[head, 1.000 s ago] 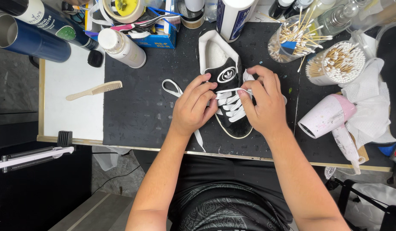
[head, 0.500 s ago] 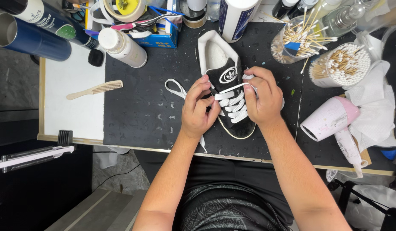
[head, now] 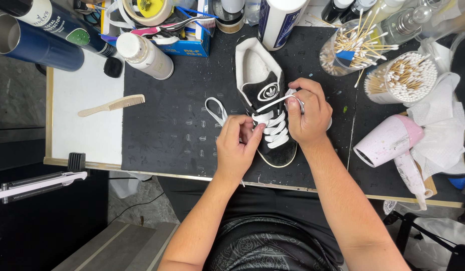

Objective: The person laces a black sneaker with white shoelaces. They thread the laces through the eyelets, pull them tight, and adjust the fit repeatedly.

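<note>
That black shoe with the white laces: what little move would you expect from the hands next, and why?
Probably a pull with the right hand to draw its lace snug across the tongue. That hand pinches the lace by the upper eyelets of the shoe, while the left hand presses the crossed rows below. A slack loop of lace lies on the black mat to the shoe's left.

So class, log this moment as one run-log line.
left hand: pinching white lace | right hand: pulling lace end | black sneaker: on black mat

A wooden comb [head: 112, 105] lay on the worktop [head: 87, 130], with a pink hair dryer [head: 393, 148], cotton swabs [head: 405, 78] and spray cans [head: 36, 42] nearby.
</note>
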